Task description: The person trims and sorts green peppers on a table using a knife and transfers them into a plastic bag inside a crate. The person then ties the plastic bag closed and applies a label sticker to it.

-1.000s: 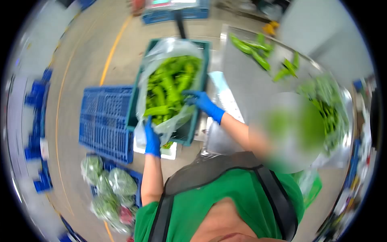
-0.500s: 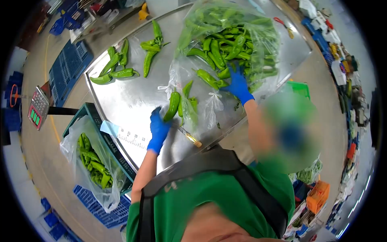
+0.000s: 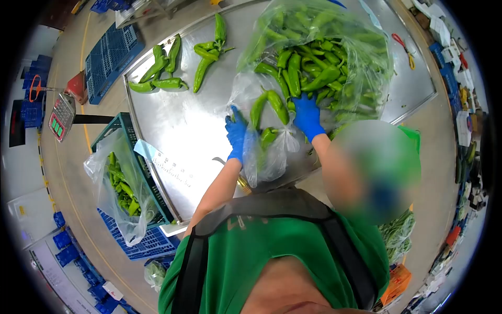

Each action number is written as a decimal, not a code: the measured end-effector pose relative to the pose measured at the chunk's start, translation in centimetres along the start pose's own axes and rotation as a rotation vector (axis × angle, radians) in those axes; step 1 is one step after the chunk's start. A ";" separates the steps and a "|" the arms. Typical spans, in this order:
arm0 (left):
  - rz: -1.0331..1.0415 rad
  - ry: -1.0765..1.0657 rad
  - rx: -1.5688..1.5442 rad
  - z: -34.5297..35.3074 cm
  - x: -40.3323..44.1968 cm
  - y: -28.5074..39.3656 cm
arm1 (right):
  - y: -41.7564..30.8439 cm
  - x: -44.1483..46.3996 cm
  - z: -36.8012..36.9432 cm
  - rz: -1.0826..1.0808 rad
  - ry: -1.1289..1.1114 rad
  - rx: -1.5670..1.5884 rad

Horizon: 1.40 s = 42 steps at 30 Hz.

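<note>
In the head camera view, the left hand (image 3: 236, 135), in blue glove, is above the metal table (image 3: 175, 118), with its fingers loosely spread and narrow gaps between them. It is just beside the thin plastic bag (image 3: 285, 157), and I cannot tell if it touches the film. The right hand (image 3: 307, 118), also in blue glove, has its fingers among the peppers at the near side of the large clear bag (image 3: 374, 65); the fingertips are hidden, so I cannot tell whether they are closed on something. This large bag lies toward the far right part of the table, and many green peppers (image 3: 324, 77) are seen in its opening. Between the two hands, a few loose peppers (image 3: 258, 111) lie near the thin bag. One small group of peppers (image 3: 158, 68) lies at the left corner of the table, and another group (image 3: 208, 55) is beside it, close to the far edge. A handwritten sheet (image 3: 172, 170) is along the left edge. Beyond this edge stands a dark green crate (image 3: 149, 175), which carries a bag of peppers (image 3: 123, 188), and a scale (image 3: 61, 116) is near it. A red-handled tool (image 3: 403, 49) lies near the right edge.
</note>
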<state>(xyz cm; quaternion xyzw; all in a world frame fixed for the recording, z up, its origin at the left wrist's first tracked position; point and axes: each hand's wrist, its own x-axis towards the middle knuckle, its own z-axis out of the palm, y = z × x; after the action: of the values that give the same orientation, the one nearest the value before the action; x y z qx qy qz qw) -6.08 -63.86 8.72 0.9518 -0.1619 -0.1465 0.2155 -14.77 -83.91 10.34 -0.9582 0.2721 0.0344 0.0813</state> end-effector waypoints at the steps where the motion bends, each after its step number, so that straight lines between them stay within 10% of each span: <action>1: 0.034 0.000 -0.026 0.0 0.1 -0.6 | 0.7 0.1 -0.1 -0.013 0.014 0.039; 10: -0.126 -0.206 -0.510 -9.0 -5.2 -12.6 | 4.3 -4.2 -0.8 0.105 0.052 1.057; 14: -0.421 -0.192 -1.121 -17.3 -10.3 -13.6 | -1.7 -6.5 1.0 -0.034 0.047 0.327; 20: -0.037 0.011 -1.757 -23.9 -14.8 -13.8 | -2.5 -7.6 4.5 -0.016 0.016 0.343; 24: -0.361 0.509 -1.558 -27.6 -16.2 -21.7 | 1.1 -6.0 6.5 -0.357 0.025 0.361; 29: -0.637 0.407 -1.707 -30.0 -11.9 -42.3 | -3.9 -6.5 7.3 -0.156 0.211 0.162; 31: -0.847 0.484 -1.414 -30.0 -11.5 -45.1 | -6.4 -6.1 6.7 -0.017 0.318 0.070; 33: -0.540 0.736 -0.761 -20.8 -9.0 -57.7 | -2.6 -4.7 11.0 -0.011 0.383 0.086; 36: -0.667 0.113 -0.050 -26.7 -18.0 -46.5 | -1.9 -5.4 11.0 0.071 0.385 0.365; 38: -0.438 0.547 0.252 -26.6 -22.7 -45.6 | 0.1 -2.7 12.8 0.132 0.449 0.832; 42: -0.640 1.188 -0.057 -29.2 -28.5 -49.5 | -7.5 -3.3 7.7 -0.128 0.326 0.277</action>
<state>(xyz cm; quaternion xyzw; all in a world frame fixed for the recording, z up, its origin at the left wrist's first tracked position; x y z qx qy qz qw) -9.54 -0.36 17.26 0.8658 0.2777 0.3407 0.2390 -13.78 -74.52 4.16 -0.9461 0.2224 -0.1637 0.1691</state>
